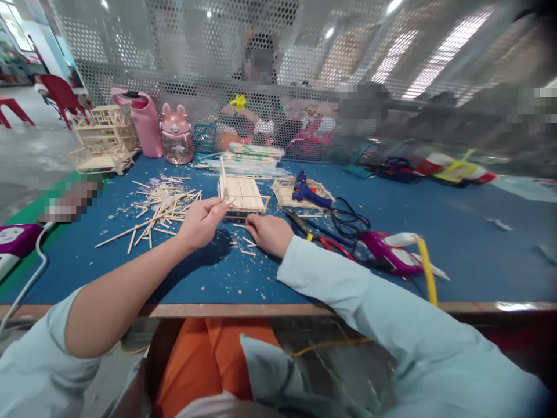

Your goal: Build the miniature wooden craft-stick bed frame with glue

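A small frame of wooden sticks [242,193] with a slatted floor stands near the middle of the blue table. My left hand [202,222] pinches the left front corner of this stick frame, thumb and forefinger together. Just below the frame's front edge, my right hand [268,233] is closed near the table surface; whatever its fingertips hold is too small to make out. Loose sticks [167,203] lie in a pile left of the frame. Behind the right hand, a blue glue gun [310,194] rests on a flat stick panel [284,191].
Pliers with red handles [333,247], a black cable and a purple power strip [394,253] lie right. A stick model [104,142], a pink bottle [147,125] and a pink jar [176,139] stand back left. A perforated metal screen [174,52] rises behind; a person sits beyond it.
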Demonstrator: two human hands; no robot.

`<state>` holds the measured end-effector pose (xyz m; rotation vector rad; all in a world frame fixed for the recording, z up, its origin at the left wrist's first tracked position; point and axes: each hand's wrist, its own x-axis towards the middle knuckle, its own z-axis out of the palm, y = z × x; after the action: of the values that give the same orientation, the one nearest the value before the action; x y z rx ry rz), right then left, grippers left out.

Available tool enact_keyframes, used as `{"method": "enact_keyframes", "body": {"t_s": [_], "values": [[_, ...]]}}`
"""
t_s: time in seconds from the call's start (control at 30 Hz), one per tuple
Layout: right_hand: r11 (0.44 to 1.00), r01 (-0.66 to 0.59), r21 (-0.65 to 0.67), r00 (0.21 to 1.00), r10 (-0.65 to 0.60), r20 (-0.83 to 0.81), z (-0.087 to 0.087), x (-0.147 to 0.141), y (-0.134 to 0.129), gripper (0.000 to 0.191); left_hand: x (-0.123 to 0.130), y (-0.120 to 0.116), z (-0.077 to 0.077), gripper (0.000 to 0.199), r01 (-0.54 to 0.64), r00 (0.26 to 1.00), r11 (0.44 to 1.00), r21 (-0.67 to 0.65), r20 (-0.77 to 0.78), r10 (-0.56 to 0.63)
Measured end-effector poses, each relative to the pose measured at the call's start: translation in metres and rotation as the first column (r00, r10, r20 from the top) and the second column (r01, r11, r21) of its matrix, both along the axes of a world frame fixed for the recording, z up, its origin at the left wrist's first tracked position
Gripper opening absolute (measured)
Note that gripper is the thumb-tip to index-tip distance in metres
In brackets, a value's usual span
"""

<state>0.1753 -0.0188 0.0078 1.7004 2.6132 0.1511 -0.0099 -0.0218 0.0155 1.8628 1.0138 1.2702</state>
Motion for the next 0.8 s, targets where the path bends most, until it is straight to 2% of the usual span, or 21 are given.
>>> {"method": "enact_keyframes", "body": {"t_s": [0.17, 0.27, 0.37, 0.43, 0.53, 0.67, 0.8], "values": [[0.994, -0.100, -0.039, 0.992, 0.096, -0.085, 0.002, 0.000, 0.000, 0.028, 0.008, -0.007, 0.000, 0.032, 0.082, 0.987, 0.997, 0.012, -0.139, -0.079], [0.989, -0.145, -0.017, 0.977, 0.141, -0.159, 0.000, -0.001, -0.008, 0.031, 0.008, -0.006, -0.001, 0.032, 0.060, 0.987, 0.998, -0.002, -0.150, -0.060], [0.980, -0.194, 0.038, 0.939, 0.197, -0.283, -0.011, -0.002, -0.022, 0.034, 0.007, -0.004, -0.002, 0.032, 0.002, 0.993, 1.000, -0.009, -0.116, -0.003], [0.979, -0.199, 0.047, 0.924, 0.203, -0.324, -0.020, -0.003, -0.033, 0.048, 0.005, -0.003, -0.001, 0.031, -0.019, 0.996, 1.000, -0.013, -0.088, 0.018], [0.984, -0.180, -0.017, 0.933, 0.165, -0.319, -0.029, -0.009, -0.046, 0.072, 0.004, -0.004, 0.001, 0.031, -0.014, 0.998, 1.000, -0.018, -0.069, 0.013], [0.952, -0.286, -0.107, 0.918, 0.240, -0.316, -0.024, -0.033, -0.045, 0.073, 0.003, -0.004, 0.003, 0.030, -0.011, 0.999, 1.000, -0.026, -0.049, 0.009], [0.897, -0.440, -0.040, 0.846, 0.399, -0.352, -0.012, -0.045, -0.034, 0.063, 0.000, -0.004, 0.005, 0.029, -0.032, 0.999, 0.999, -0.029, -0.007, 0.032]]}}
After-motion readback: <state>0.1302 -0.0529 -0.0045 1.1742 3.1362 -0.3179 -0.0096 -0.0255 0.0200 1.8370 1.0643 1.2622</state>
